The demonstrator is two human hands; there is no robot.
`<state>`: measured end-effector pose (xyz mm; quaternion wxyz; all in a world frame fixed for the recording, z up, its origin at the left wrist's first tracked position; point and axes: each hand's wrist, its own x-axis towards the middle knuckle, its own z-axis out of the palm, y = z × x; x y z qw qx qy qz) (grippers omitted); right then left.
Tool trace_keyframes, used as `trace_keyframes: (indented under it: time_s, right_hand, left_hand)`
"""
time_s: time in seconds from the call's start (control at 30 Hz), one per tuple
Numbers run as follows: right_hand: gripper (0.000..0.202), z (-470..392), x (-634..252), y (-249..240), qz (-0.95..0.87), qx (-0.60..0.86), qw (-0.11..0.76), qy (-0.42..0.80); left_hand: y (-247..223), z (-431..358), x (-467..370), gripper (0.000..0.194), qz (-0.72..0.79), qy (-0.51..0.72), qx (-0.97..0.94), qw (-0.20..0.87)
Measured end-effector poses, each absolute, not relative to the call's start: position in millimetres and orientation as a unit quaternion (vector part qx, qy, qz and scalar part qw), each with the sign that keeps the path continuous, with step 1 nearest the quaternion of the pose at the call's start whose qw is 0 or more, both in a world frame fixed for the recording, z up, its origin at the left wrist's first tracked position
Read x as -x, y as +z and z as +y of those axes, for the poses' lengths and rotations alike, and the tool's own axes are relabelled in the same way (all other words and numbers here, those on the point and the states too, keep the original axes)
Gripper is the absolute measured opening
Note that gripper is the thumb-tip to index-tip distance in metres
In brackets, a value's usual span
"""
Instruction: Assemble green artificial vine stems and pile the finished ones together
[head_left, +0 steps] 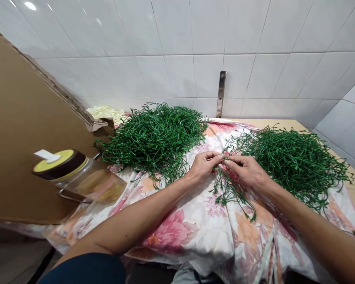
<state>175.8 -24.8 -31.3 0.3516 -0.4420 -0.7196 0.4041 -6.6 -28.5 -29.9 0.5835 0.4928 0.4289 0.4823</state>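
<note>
My left hand (205, 165) and my right hand (246, 169) meet at the middle of the table, fingertips pinched together on thin green stems. A small bunch of green stems (232, 193) with knotted ends hangs below the fingertips onto the floral cloth (207, 232). One large tangled heap of green stems (156, 138) lies to the left of my hands. A second heap (296, 157) is on the right, close behind my right hand and forearm.
At left stand a large cardboard piece (32, 130) and a clear jar (97, 183) with a yellow and brown lid. Pale pieces (106, 114) lie behind the left heap. A metal bracket (221, 94) is fixed to the tiled wall (171, 75).
</note>
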Motion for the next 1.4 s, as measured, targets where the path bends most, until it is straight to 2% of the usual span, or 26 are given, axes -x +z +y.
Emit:
trace_keyframes:
  time_s: [0.17, 0.33, 0.47, 0.6, 0.67, 0.77, 0.9, 0.97, 1.07, 1.17, 1.27, 1.33, 1.4]
  right_hand:
    - [0.051, -31, -168, -34, -0.679, 0.437, 0.343, 0.480]
    - [0.047, -34, -166, -33, -0.659, 0.435, 0.345, 0.509]
    - [0.042, -37, -166, -27, -0.742, 0.421, 0.320, 0.413]
    - [0.032, -48, -162, -17, -0.845, 0.347, 0.233, 0.332]
    - [0.032, -52, -163, -11, -0.871, 0.329, 0.208, 0.299]
    - [0.029, -52, -173, 3, -0.857, 0.361, 0.233, 0.284]
    - [0.031, -52, -202, 35, -0.812, 0.426, 0.312, 0.249]
    - [0.033, -50, -220, 51, -0.782, 0.475, 0.362, 0.181]
    - [0.034, -42, -250, 62, -0.715, 0.562, 0.415, 0.000]
    - [0.031, -29, -281, 59, -0.691, 0.621, 0.341, -0.143]
    - [0.052, -22, -304, 53, -0.681, 0.653, 0.268, -0.195]
    - [0.050, -25, -310, 55, -0.674, 0.652, 0.279, -0.206]
    - [0.038, -30, -305, 61, -0.677, 0.628, 0.320, -0.211]
  left_hand:
    - [-30, -31, 5, 0.032, 0.437, 0.491, -0.524, 0.542]
    - [-32, -31, 4, 0.030, 0.432, 0.493, -0.533, 0.534]
    - [-38, -23, 7, 0.023, 0.444, 0.492, -0.536, 0.523]
    - [-40, -7, 16, 0.020, 0.508, 0.488, -0.531, 0.472]
    - [-40, -2, 21, 0.021, 0.505, 0.472, -0.534, 0.487]
    - [-39, -1, 22, 0.023, 0.447, 0.483, -0.526, 0.539]
    - [-36, -6, 20, 0.031, 0.427, 0.486, -0.485, 0.589]
    - [-35, -7, 20, 0.031, 0.423, 0.480, -0.474, 0.605]
    - [-32, -7, 21, 0.032, 0.414, 0.475, -0.478, 0.612]
    - [-28, -8, 21, 0.033, 0.407, 0.465, -0.491, 0.614]
    - [-22, -11, 21, 0.035, 0.382, 0.449, -0.500, 0.634]
    - [-17, -14, 20, 0.036, 0.362, 0.434, -0.490, 0.664]
    - [-14, -17, 20, 0.035, 0.344, 0.415, -0.469, 0.699]
